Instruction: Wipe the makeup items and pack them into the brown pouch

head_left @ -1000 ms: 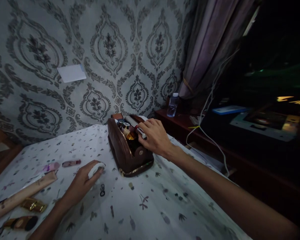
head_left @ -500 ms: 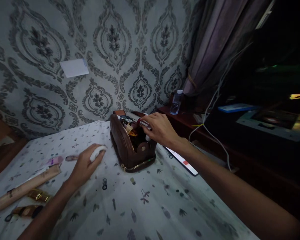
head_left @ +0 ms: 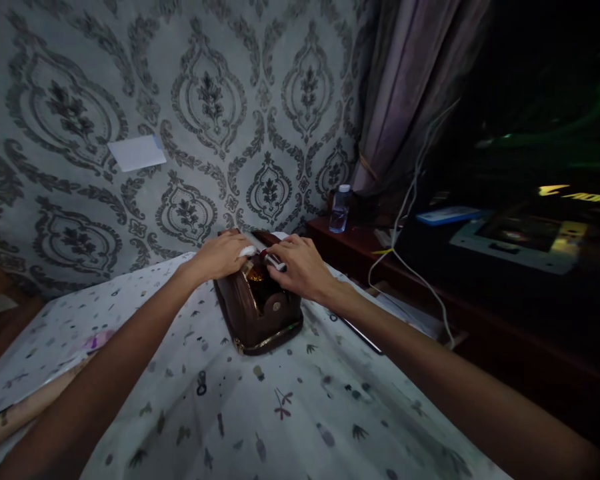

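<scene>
I'm watching the right grip (head_left: 303, 268) clasping a tube (head_left: 276, 262) at the mouth of an open bag (head_left: 237, 307), the left grip (head_left: 221, 257) pinching a white wad (head_left: 248, 251) there. The bag is sitting toward the cloth's (head_left: 260, 413) far right corner; beyond, a bottle (head_left: 339, 212) is standing.

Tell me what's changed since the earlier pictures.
The left hand, still holding the white wad, moved forward and right, from beside the bag to over its left rim. The right hand still holds the tube; bag and bottle stayed put.
</scene>
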### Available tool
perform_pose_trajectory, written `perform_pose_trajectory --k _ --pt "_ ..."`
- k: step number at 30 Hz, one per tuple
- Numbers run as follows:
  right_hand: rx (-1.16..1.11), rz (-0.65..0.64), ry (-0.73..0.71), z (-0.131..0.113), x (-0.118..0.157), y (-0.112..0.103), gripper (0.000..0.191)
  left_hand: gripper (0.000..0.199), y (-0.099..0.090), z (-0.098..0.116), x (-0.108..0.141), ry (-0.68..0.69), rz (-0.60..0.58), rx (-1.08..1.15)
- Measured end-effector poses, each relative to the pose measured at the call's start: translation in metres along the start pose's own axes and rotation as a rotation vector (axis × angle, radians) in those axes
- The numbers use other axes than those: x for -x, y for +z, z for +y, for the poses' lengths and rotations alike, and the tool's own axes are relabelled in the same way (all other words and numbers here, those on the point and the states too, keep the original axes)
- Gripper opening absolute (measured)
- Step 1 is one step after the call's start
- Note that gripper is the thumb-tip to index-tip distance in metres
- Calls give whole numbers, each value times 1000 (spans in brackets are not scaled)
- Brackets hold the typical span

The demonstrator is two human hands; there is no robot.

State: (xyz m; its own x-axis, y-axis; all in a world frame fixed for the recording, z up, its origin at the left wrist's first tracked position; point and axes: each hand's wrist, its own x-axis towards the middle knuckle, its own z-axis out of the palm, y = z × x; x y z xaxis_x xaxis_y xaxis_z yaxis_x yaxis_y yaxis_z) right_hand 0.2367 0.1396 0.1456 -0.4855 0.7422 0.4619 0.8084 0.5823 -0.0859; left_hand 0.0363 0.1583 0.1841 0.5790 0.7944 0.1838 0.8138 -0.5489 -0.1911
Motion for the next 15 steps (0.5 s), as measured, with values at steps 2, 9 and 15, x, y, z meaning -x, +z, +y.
perform_pose_trajectory --k 2,9,15 --pt "7 -4 4 -2 -1 -1 30 29 -3 -2 -3 -37 -93 -44" --pt "84 -99 -24 -7 -7 -12 33 26 -7 -8 -1 -74 -122 -34" --pt "28 -202 -34 -1 -15 -17 39 29 -11 -10 6 -98 -98 61"
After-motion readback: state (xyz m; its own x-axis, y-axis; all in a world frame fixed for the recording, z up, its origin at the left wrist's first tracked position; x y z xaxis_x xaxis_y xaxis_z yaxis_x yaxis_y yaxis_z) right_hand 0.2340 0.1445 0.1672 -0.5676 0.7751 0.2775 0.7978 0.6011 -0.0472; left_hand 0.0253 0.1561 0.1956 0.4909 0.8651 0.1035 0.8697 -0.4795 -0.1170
